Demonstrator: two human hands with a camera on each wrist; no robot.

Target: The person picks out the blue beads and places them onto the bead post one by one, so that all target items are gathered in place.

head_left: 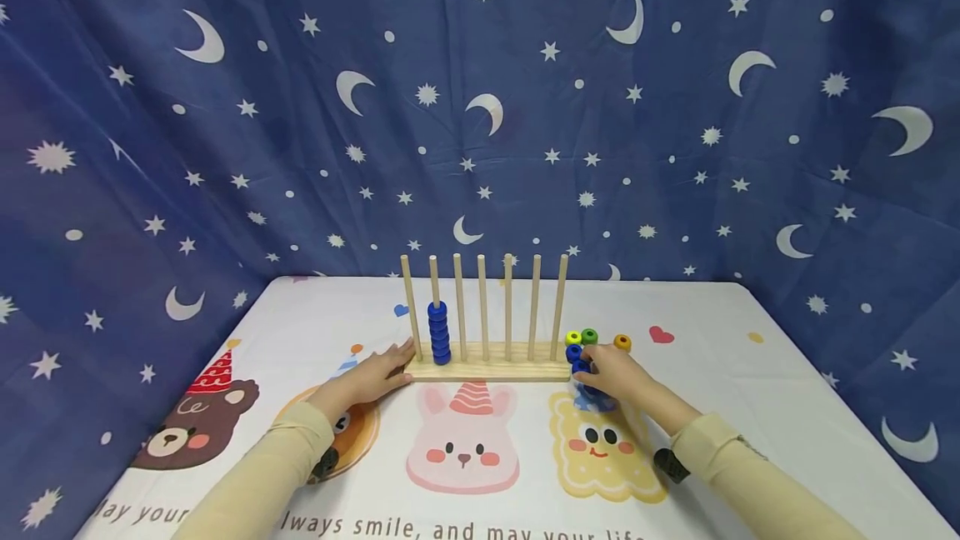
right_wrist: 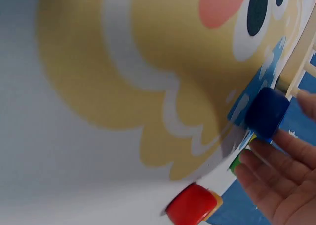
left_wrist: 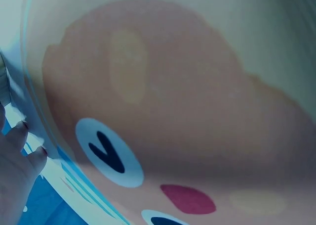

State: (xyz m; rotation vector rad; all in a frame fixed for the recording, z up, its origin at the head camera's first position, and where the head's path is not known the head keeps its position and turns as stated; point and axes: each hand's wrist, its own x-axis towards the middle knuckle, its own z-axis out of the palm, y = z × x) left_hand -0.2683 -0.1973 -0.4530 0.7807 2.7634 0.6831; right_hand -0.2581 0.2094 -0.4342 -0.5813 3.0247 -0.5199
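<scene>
A wooden peg stand (head_left: 491, 372) with several upright rods stands mid-table. On its second rod from the left sits a stack of blue beads (head_left: 439, 333). My left hand (head_left: 372, 375) touches the stand's left end, fingers spread; only part of the left hand (left_wrist: 19, 170) shows in the left wrist view. Beyond the stand's right end, my right hand (head_left: 617, 373) reaches among loose beads. In the right wrist view a blue bead (right_wrist: 266, 113) lies by the fingertips of the right hand (right_wrist: 276, 185), with the thumb slightly apart from it.
Near the right hand lie a yellow bead (head_left: 573, 338), a green bead (head_left: 589, 336), an orange bead (head_left: 622, 342) and another blue bead (head_left: 573, 353). A red bead (right_wrist: 190, 205) shows in the right wrist view. A blue star-patterned curtain (head_left: 480, 107) hangs behind the printed tablecloth (head_left: 705, 340).
</scene>
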